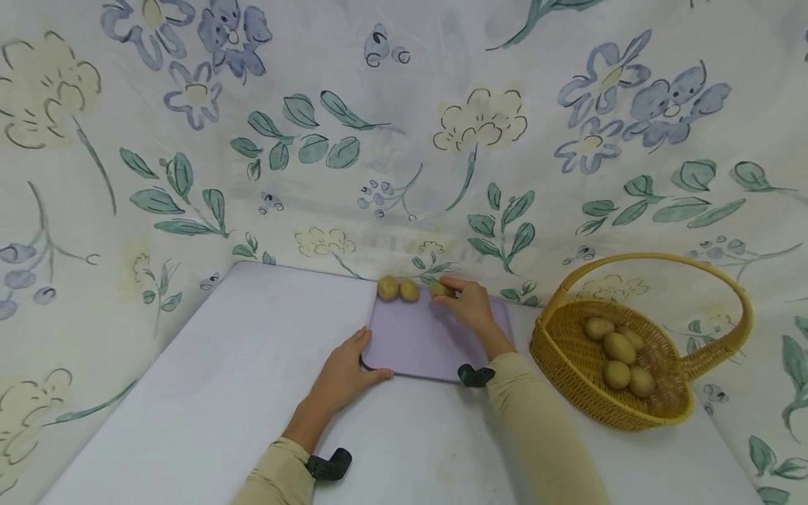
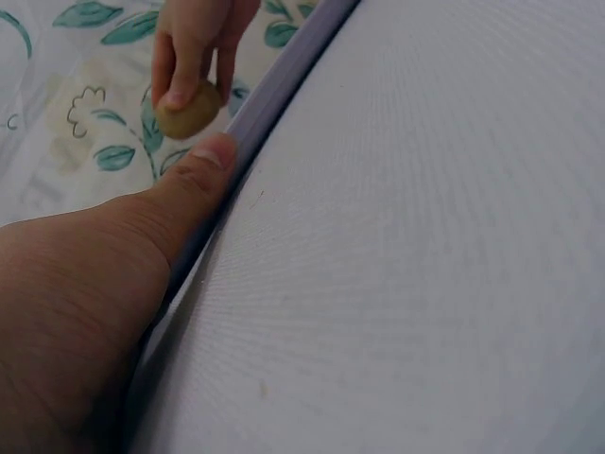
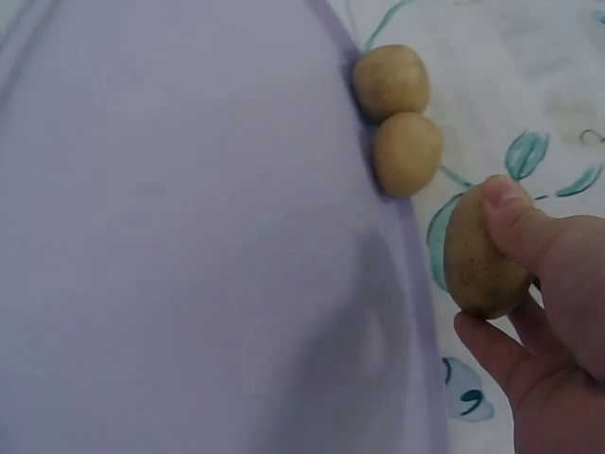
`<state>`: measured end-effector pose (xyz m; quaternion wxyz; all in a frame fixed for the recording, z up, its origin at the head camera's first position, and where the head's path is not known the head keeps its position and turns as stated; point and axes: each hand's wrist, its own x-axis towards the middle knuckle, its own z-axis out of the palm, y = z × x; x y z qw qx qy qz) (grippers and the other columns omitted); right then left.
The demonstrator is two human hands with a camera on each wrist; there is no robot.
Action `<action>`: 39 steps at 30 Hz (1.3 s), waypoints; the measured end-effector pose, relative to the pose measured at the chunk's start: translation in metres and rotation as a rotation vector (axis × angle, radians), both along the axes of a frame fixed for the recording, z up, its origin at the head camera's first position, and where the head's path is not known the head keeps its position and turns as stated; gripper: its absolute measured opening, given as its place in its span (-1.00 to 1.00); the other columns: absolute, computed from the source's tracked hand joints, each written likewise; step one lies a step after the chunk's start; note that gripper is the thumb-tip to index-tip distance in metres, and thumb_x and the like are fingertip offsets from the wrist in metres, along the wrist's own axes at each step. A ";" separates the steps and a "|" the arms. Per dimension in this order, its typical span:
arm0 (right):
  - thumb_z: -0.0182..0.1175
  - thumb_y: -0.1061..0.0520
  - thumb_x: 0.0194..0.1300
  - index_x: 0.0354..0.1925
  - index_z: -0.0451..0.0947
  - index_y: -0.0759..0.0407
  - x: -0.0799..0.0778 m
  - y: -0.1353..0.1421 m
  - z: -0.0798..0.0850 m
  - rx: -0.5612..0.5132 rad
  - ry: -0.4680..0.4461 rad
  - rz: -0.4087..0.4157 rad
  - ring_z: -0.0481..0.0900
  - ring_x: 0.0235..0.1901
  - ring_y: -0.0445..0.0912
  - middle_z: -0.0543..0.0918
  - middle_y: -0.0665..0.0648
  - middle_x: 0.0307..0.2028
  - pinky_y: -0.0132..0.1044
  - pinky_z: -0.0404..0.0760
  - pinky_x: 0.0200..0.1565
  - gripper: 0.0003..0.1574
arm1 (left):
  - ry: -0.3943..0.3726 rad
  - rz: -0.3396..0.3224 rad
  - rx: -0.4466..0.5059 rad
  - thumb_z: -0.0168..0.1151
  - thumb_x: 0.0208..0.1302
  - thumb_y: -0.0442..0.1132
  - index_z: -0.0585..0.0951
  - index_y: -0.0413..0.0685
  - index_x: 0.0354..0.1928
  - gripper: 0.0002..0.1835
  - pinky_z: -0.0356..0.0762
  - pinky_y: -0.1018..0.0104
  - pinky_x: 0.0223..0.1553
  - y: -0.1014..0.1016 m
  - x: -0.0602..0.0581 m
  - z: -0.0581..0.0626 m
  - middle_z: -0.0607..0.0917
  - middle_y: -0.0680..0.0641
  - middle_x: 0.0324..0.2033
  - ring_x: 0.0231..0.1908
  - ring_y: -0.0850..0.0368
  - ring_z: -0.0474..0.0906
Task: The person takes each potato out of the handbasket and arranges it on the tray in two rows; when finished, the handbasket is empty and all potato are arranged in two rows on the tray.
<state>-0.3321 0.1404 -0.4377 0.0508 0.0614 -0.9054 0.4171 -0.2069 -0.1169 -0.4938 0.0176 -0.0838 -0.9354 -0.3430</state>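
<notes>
Right wrist, potato [image 3: 475, 260] between thumb [image 3: 515, 219] and fingers [image 3: 493, 357]

We see a lilac board [image 1: 423, 344] mid-frame, with yellowish-brown potatoes [image 1: 388, 288] along its top edge; in the right-wrist view, faint darker specks mark the potato [image 3: 475, 265] at right. At the frame's right we find a golden-yellow woven basket [image 1: 577, 386]. Across the top, white cloth [image 1: 416, 84] bears blue flowers [image 1: 647, 106], pale yellow blooms [image 1: 482, 123] and green leaves [image 1: 344, 153]. Lower down, we see a white table [image 1: 189, 379], beige sleeves [image 1: 543, 428] and black wrist devices [image 1: 476, 376].
</notes>
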 end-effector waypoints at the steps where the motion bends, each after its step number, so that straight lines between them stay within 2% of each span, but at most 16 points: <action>1: 0.51 0.05 0.19 0.23 0.65 0.10 -0.003 -0.002 -0.002 0.012 0.006 -0.001 0.58 0.29 0.08 0.68 0.17 0.20 -0.05 0.63 0.28 -0.37 | -0.003 0.000 -0.002 0.51 0.08 0.25 0.29 -0.29 0.50 0.11 0.29 -0.08 0.52 0.000 -0.001 0.000 0.29 -0.24 0.53 0.52 -0.21 0.23; 6: 0.52 0.09 0.17 0.20 0.67 0.13 -0.012 -0.009 -0.008 0.044 0.020 -0.006 0.58 0.29 0.11 0.69 0.14 0.20 -0.04 0.59 0.32 -0.38 | 0.001 0.005 0.005 0.51 0.07 0.24 0.30 -0.28 0.50 0.10 0.30 -0.09 0.51 0.000 -0.001 0.000 0.30 -0.23 0.52 0.52 -0.21 0.24; 11: 0.51 0.04 0.18 0.20 0.67 0.11 -0.016 -0.013 -0.017 0.115 0.004 -0.008 0.50 0.37 0.14 0.66 0.11 0.24 0.14 0.19 0.56 -0.39 | -0.004 0.007 0.002 0.51 0.06 0.26 0.31 -0.29 0.50 0.11 0.30 -0.09 0.51 -0.001 0.002 -0.003 0.31 -0.24 0.52 0.52 -0.20 0.24; 13: 0.51 0.01 0.19 0.21 0.66 0.09 -0.017 -0.014 -0.021 0.137 -0.015 -0.019 0.48 0.38 0.15 0.65 0.12 0.26 0.17 0.13 0.57 -0.38 | -0.008 0.003 0.003 0.50 0.07 0.26 0.30 -0.30 0.50 0.12 0.30 -0.09 0.51 -0.001 0.002 -0.004 0.30 -0.24 0.52 0.52 -0.20 0.24; 17: 0.51 0.01 0.18 0.21 0.67 0.09 -0.018 -0.017 -0.023 0.144 -0.019 -0.049 0.50 0.35 0.18 0.66 0.16 0.25 0.09 0.28 0.52 -0.37 | 0.002 -0.004 0.007 0.51 0.08 0.25 0.30 -0.33 0.49 0.11 0.29 -0.09 0.51 0.000 -0.001 -0.004 0.30 -0.26 0.52 0.52 -0.22 0.24; 22: 0.51 0.05 0.18 0.20 0.67 0.12 -0.020 -0.023 -0.022 0.132 -0.006 -0.026 0.49 0.37 0.15 0.64 0.18 0.27 0.00 0.40 0.47 -0.38 | 0.006 0.011 -0.002 0.53 0.06 0.23 0.31 -0.31 0.49 0.11 0.30 -0.08 0.51 0.000 -0.002 -0.004 0.31 -0.25 0.52 0.52 -0.20 0.25; 32: 0.52 0.05 0.16 0.21 0.66 0.07 -0.019 -0.027 -0.021 0.129 0.000 -0.053 0.48 0.38 0.11 0.64 0.16 0.27 -0.04 0.40 0.48 -0.37 | 0.015 0.001 -0.003 0.51 0.07 0.24 0.31 -0.31 0.49 0.10 0.29 -0.10 0.51 0.000 -0.002 -0.004 0.31 -0.25 0.51 0.51 -0.21 0.25; 39: 0.51 0.05 0.19 0.28 0.61 0.06 -0.020 -0.026 -0.023 0.160 -0.010 -0.004 0.43 0.42 0.15 0.56 0.15 0.36 0.00 0.36 0.50 -0.32 | 0.011 0.013 -0.008 0.51 0.08 0.23 0.32 -0.29 0.49 0.09 0.30 -0.11 0.51 -0.001 0.000 -0.004 0.32 -0.24 0.51 0.51 -0.21 0.26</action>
